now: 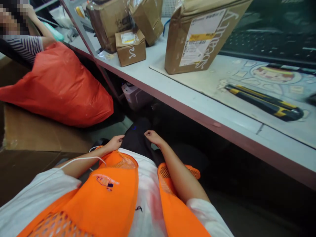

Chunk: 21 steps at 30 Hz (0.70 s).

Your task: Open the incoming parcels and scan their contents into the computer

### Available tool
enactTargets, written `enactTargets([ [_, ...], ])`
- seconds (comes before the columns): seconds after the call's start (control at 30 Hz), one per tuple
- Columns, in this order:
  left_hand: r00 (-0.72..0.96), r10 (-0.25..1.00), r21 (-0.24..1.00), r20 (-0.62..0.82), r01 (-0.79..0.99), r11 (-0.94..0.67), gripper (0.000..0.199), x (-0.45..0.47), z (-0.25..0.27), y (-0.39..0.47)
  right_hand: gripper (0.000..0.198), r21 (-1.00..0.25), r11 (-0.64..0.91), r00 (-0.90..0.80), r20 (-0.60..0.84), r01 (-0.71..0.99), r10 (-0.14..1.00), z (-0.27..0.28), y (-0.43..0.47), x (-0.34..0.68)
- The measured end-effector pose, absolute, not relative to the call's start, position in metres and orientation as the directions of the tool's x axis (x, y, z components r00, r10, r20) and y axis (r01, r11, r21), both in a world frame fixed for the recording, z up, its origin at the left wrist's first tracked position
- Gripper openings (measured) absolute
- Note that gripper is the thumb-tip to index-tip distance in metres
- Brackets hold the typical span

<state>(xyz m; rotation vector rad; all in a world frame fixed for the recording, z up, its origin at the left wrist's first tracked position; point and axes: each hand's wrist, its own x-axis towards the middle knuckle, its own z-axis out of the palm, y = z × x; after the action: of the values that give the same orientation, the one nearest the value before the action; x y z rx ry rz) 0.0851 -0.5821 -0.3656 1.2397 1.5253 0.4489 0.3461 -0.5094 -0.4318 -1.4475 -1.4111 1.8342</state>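
- Orange mesh-edged vest over a white shirt: the wearer's forearms reach forward over the lap, with both hands down below the tabletop.
- Left hand: fingers curled in beside the dark trousers; whether they pinch any cloth, I cannot tell.
- Right hand: also curled, thumb near the fingertips, at the other side of the same trousers (again, a grip on cloth cannot be made out).
- Progress, as a judgement: nothing on the table appears to be under way. The small carton looks closed and labelled, and the tall carton stands labelled on the mat, its top partly cut off by the frame. Neither has a hand on it, and how much handling remains cannot be settled from this view.
- Position: the trousers lie between the hands, right at the fingers. The small carton sits beyond them, higher up; the tall carton is ahead and to the right.
- Farther right, well apart from the right hand, a black-and-yellow cutter lies on the mat.
- On the left, a red bag bulges beside another person's striped sleeve.
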Motion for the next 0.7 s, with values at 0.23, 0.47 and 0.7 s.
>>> enactTargets([
  [0.23,-0.055,0.786,0.748,-0.616,0.274,0.605,0.048,0.107,-0.370,-0.573,0.012,-0.895,-0.311,-0.448,-0.432,0.320,0.783,-0.417,-0.531,0.311],
  [0.47,-0.104,0.729,0.699,-0.676,0.221,0.680,0.046,0.116,-0.368,-0.561,0.013,-0.859,-0.211,-0.353,-0.400,0.467,0.846,-0.409,-0.499,0.330],
  [0.7,-0.130,0.738,0.707,-0.662,0.218,0.672,0.043,0.123,-0.361,-0.563,0.031,-0.676,-0.244,-0.142,-0.462,0.695,0.875,-0.418,-0.436,0.317],
])
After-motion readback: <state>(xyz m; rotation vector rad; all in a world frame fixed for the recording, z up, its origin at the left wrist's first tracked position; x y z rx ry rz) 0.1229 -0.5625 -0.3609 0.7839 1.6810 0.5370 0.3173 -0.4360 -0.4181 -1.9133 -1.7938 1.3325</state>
